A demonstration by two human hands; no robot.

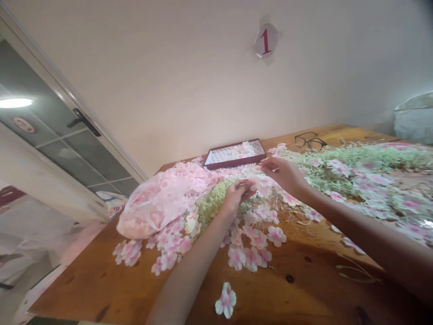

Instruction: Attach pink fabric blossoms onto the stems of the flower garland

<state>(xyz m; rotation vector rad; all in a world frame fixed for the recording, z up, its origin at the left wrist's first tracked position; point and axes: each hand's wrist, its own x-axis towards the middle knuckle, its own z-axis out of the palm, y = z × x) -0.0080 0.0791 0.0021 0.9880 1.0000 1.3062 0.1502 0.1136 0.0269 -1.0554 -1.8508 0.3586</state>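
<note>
Pink artificial blossoms (252,258), left hand (237,196), right hand (284,175), red "1" sign (265,40) on wall (169,81)

Tiny item (275,169) in the right hand (283,175) is unclear.

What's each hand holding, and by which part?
The fingers of the right hand pinch something too small to identify at their tips. The left hand curls over pale green filler and pink blossoms; whether it grips anything cannot be told.
</note>
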